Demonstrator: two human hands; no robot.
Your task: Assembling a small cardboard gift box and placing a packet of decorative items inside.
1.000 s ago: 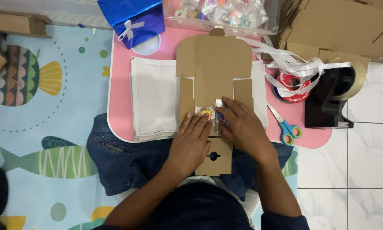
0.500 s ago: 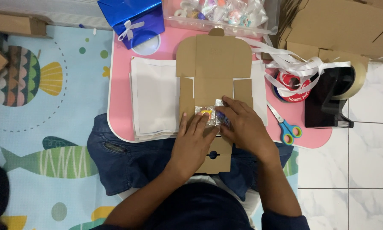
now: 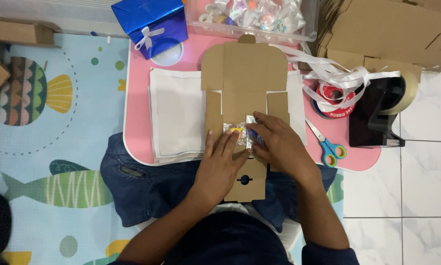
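1. The pink table (image 3: 137, 98) sits over the person's lap, so everything is close.
2. A flat cardboard box (image 3: 245, 73) lies open on it, ready to fill.
3. The left hand (image 3: 220, 162) lies flat, fingers open, holding the box down.
4. The right hand (image 3: 279, 145) pinches a small shiny packet (image 3: 237, 128) on the box's near-middle panel.
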